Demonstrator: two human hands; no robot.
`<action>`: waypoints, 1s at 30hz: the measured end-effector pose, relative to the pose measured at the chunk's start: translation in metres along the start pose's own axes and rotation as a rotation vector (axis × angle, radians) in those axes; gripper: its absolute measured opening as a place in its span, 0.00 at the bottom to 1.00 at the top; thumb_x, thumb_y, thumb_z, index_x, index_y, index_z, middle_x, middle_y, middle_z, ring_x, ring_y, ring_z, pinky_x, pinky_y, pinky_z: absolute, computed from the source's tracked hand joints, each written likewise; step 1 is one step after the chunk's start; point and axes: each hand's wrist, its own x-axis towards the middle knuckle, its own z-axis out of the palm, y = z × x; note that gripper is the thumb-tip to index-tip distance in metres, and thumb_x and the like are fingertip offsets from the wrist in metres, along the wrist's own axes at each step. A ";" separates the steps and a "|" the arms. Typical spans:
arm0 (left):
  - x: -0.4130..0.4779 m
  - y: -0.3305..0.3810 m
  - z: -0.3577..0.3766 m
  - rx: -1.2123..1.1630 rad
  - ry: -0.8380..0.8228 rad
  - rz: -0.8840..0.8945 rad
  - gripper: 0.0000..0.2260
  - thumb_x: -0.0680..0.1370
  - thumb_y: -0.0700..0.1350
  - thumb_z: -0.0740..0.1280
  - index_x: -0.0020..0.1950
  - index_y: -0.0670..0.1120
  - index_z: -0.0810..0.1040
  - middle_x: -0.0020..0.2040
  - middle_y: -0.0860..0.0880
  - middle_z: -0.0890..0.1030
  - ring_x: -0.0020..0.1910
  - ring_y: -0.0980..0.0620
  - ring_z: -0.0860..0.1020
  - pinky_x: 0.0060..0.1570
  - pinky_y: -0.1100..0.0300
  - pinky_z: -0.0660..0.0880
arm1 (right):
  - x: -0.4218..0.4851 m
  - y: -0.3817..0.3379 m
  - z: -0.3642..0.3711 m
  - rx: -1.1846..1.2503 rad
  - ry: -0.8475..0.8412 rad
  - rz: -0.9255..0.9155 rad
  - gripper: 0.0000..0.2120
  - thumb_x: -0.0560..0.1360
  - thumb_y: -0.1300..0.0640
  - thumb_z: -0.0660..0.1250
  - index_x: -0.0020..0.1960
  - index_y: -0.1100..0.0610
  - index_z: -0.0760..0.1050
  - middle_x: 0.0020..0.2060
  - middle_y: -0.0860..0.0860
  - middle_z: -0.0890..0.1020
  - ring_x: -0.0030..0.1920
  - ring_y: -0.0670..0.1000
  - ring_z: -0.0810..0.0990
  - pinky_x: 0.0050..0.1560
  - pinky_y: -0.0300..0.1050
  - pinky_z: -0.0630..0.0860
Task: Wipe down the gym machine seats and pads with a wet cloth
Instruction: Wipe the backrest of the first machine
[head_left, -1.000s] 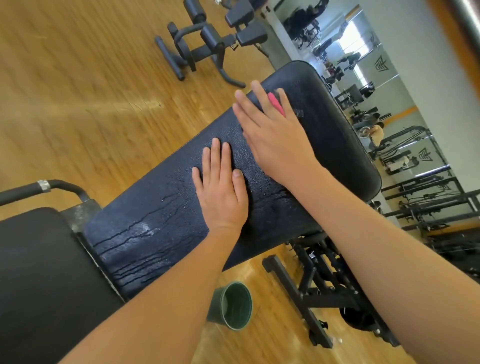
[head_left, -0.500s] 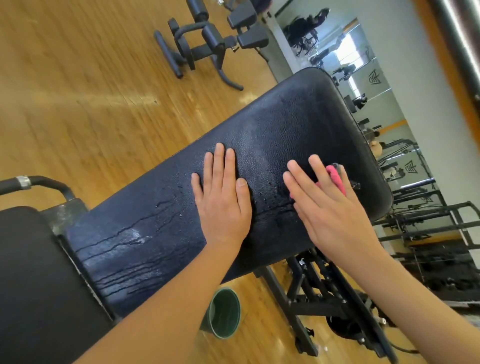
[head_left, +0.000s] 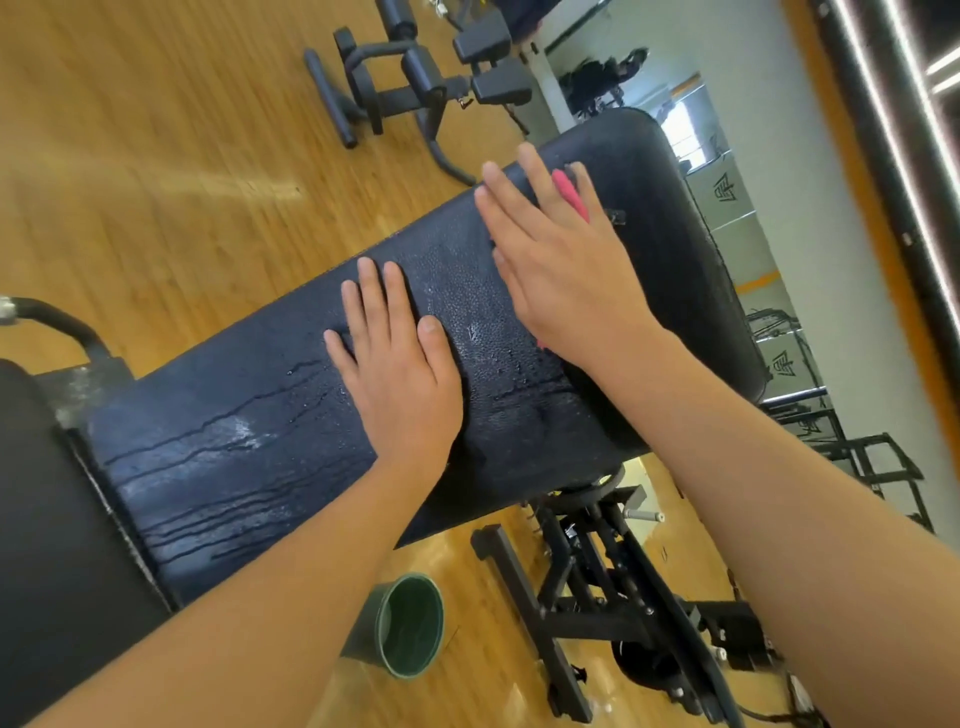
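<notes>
A long black bench pad (head_left: 249, 415) runs from lower left to upper right, wet with streaks and drops of water. My left hand (head_left: 395, 364) lies flat on its middle with straight fingers. Further up the pad, my right hand (head_left: 556, 260) presses a pink cloth (head_left: 569, 195) flat against the surface with straight fingers; only a strip of the cloth shows between the fingers. A second black seat pad (head_left: 47, 545) adjoins at the lower left.
A dark green bucket (head_left: 408, 626) stands on the wooden floor under the bench, beside the bench's black steel frame (head_left: 587, 587). Another black machine (head_left: 415, 83) stands on the floor beyond. Mirrors and racks line the wall at the right.
My right hand has slid the pink cloth from the pad's right edge back up across it toward its far left side. My left hand has stayed flat in the same place.
</notes>
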 end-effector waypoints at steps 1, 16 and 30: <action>0.000 -0.001 0.001 -0.003 0.013 0.004 0.25 0.86 0.52 0.45 0.84 0.49 0.53 0.84 0.51 0.51 0.83 0.52 0.46 0.79 0.44 0.41 | 0.001 -0.001 0.000 -0.002 -0.005 0.000 0.25 0.86 0.52 0.49 0.81 0.59 0.62 0.81 0.54 0.63 0.83 0.59 0.54 0.80 0.64 0.51; 0.002 -0.007 0.005 -0.002 0.042 0.017 0.25 0.85 0.49 0.48 0.84 0.49 0.54 0.84 0.50 0.52 0.83 0.51 0.47 0.80 0.44 0.42 | -0.150 -0.005 0.013 0.038 -0.028 -0.055 0.30 0.83 0.58 0.64 0.82 0.57 0.60 0.82 0.54 0.62 0.83 0.58 0.55 0.80 0.62 0.57; 0.001 -0.007 0.004 0.025 0.040 0.025 0.25 0.86 0.51 0.45 0.84 0.50 0.53 0.84 0.52 0.51 0.83 0.54 0.46 0.80 0.45 0.41 | -0.016 -0.016 0.010 0.045 0.061 -0.041 0.24 0.85 0.55 0.59 0.79 0.58 0.66 0.80 0.54 0.67 0.82 0.59 0.59 0.79 0.61 0.56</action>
